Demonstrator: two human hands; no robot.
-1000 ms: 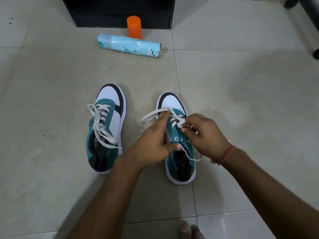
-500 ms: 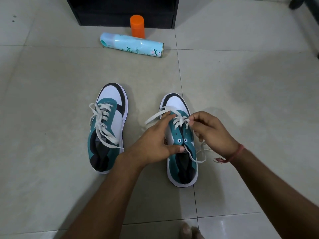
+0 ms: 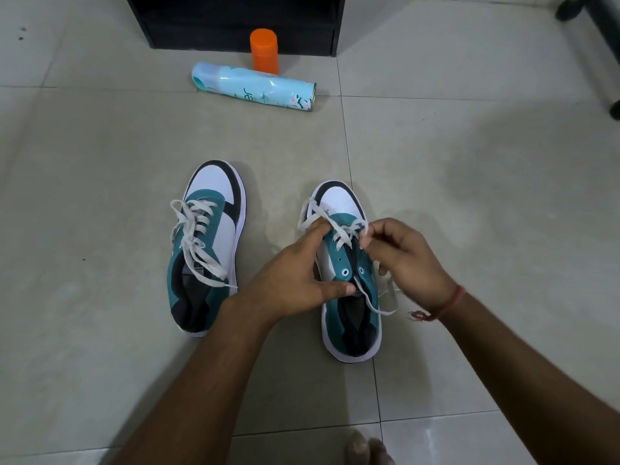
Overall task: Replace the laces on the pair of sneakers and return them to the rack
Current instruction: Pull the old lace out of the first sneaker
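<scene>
Mid-lacing at frame centre: my left hand (image 3: 295, 280) grips the right sneaker (image 3: 349, 283), right hand (image 3: 399, 260) pinches the lace (image 3: 342, 233); next, I reckon, thread the open eyelets (image 3: 345, 272).

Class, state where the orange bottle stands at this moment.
In the head view, the orange bottle stands upright at top centre, before the black rack and just behind the light blue spray can lying on the floor.

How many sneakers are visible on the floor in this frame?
2. One teal, white and black sneaker lies laced to the left; the other teal, white and black sneaker sits partly under both hands, right of it. None appear hidden.
</scene>
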